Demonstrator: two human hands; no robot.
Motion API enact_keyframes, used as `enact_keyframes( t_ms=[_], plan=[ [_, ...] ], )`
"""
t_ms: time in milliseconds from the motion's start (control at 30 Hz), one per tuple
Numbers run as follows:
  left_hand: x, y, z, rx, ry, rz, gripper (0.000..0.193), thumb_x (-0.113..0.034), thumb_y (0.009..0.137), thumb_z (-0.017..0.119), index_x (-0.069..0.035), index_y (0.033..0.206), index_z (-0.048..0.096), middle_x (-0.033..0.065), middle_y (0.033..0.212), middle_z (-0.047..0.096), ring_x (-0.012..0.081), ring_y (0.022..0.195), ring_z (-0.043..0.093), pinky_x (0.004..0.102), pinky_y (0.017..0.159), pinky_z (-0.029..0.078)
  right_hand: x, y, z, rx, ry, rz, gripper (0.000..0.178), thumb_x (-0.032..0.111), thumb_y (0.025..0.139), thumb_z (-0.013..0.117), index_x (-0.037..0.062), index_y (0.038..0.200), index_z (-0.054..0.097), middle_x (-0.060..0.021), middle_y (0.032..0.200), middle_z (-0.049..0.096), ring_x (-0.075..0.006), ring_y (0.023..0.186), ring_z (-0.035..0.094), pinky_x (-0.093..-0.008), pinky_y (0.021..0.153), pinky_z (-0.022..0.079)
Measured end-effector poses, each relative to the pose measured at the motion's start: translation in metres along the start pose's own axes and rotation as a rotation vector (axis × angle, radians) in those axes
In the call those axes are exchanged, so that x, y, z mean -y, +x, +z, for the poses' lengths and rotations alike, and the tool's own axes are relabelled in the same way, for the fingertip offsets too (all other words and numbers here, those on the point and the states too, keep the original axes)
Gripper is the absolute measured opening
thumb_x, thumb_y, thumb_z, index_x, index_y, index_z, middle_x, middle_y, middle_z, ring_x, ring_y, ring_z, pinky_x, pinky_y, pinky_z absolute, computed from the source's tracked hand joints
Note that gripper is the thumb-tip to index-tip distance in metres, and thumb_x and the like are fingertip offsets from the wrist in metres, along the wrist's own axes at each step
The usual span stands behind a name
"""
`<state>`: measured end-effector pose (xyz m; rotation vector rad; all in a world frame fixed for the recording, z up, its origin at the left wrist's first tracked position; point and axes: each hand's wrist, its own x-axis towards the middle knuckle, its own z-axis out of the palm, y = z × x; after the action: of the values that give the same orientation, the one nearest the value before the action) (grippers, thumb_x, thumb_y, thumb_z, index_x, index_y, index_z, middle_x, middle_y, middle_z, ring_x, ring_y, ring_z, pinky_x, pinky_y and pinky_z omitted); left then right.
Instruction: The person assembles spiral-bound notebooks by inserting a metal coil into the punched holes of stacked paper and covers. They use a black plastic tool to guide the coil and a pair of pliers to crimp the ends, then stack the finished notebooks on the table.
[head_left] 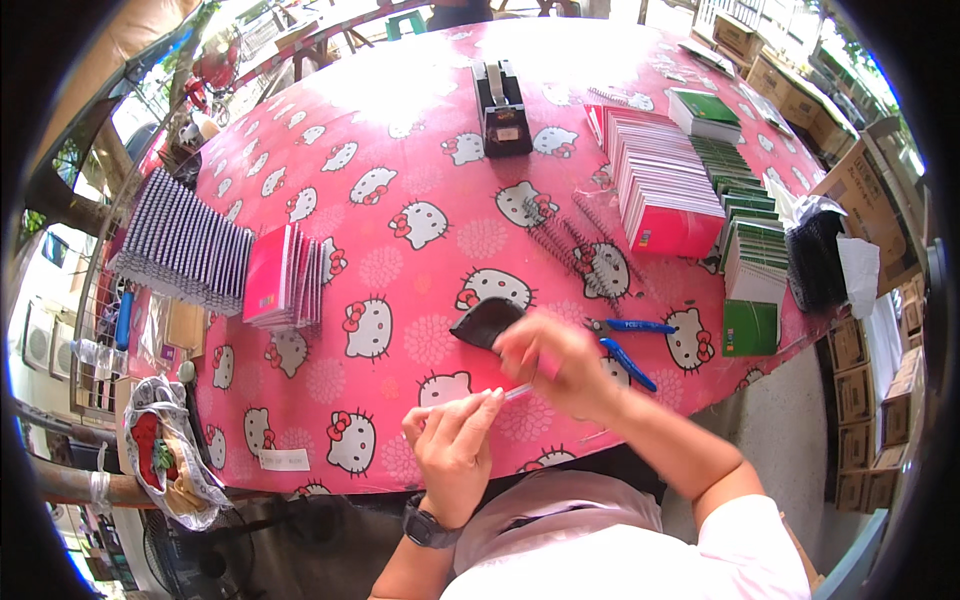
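While a slim pale object (517, 392) is gripped between the bent fingers of the left hand (455, 445), its exposed end is directed toward the right hand (562, 365). The right fingers are curled close to that end but are blurred; whether it is grasped by them cannot be told. The object is held above a pink patterned table cover (400, 335). Just beyond the right fingertips, a dark curved piece (487, 322) is laid on the cover. To the right of the same fingers, blue handles (628, 365) are seen. Farther beyond them, loose dark spiral coils (572, 240) are spread, and a tape dispenser (505, 120) is positioned farther still. Pink notebooks (665, 190) and green notebooks (750, 328) are stacked beyond and to the right of the right fingers. Well left of the left fingers, spiral-bound notebooks (185, 245) are lined up in a row.
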<state>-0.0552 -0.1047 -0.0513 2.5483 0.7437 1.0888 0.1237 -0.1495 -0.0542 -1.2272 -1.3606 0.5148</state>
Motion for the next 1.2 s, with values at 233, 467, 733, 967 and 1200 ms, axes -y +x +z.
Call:
enact_keyframes(
  t_ms=[233, 467, 733, 967, 1200],
  plan=[
    [0.0, 0.003, -0.001, 0.007, 0.001, 0.069, 0.034, -0.001, 0.073, 0.069, -0.014, 0.104, 0.071, -0.0012, 0.096, 0.068, 0.0126, 0.081, 0.06, 0.0313, 0.078, 0.032, -0.118, 0.071, -0.12, -0.25, -1.178, 0.111, 0.024, 0.004, 0.085, 0.052, -0.0012, 0.107, 0.059, -0.019, 0.102, 0.063, -0.0334, 0.099, 0.059, -0.0407, 0.087, 0.048],
    [0.006, 0.003, 0.0, -0.005, 0.008, 0.056, 0.033, -0.003, 0.072, 0.071, -0.014, 0.103, 0.071, -0.0011, 0.096, 0.068, 0.0144, 0.084, 0.058, 0.0316, 0.079, 0.034, -0.033, 0.074, -0.101, -0.4, -0.895, -0.14, 0.031, -0.002, 0.086, 0.05, 0.0039, 0.116, 0.052, -0.0137, 0.095, 0.057, -0.0303, 0.093, 0.055, -0.0387, 0.083, 0.047],
    [0.013, 0.01, 0.004, 0.008, -0.014, 0.056, 0.033, -0.002, 0.07, 0.071, -0.014, 0.1, 0.072, -0.0017, 0.094, 0.068, 0.0146, 0.083, 0.058, 0.0314, 0.08, 0.034, 0.021, 0.004, -0.052, 0.198, -0.166, 0.123, 0.022, 0.002, 0.082, 0.067, 0.0033, 0.103, 0.064, -0.0079, 0.088, 0.063, -0.0183, 0.082, 0.062, -0.0286, 0.068, 0.049],
    [0.009, 0.009, 0.0, 0.04, -0.029, 0.046, 0.032, -0.001, 0.071, 0.069, -0.014, 0.1, 0.071, -0.0014, 0.096, 0.068, 0.0153, 0.084, 0.058, 0.0314, 0.08, 0.034, 0.01, 0.002, -0.051, 0.315, -0.112, 0.121, 0.019, 0.0, 0.079, 0.07, 0.0037, 0.097, 0.066, -0.0071, 0.082, 0.064, -0.0193, 0.074, 0.062, -0.0304, 0.061, 0.049],
    [0.01, 0.008, 0.0, 0.049, -0.032, 0.043, 0.031, 0.0, 0.071, 0.068, -0.013, 0.1, 0.072, -0.0015, 0.095, 0.068, 0.0153, 0.084, 0.058, 0.0308, 0.08, 0.034, 0.008, 0.005, -0.053, 0.415, -0.088, 0.144, 0.013, 0.004, 0.082, 0.065, 0.0027, 0.095, 0.064, -0.0106, 0.083, 0.063, -0.0257, 0.076, 0.061, -0.0348, 0.066, 0.049]
  ],
)
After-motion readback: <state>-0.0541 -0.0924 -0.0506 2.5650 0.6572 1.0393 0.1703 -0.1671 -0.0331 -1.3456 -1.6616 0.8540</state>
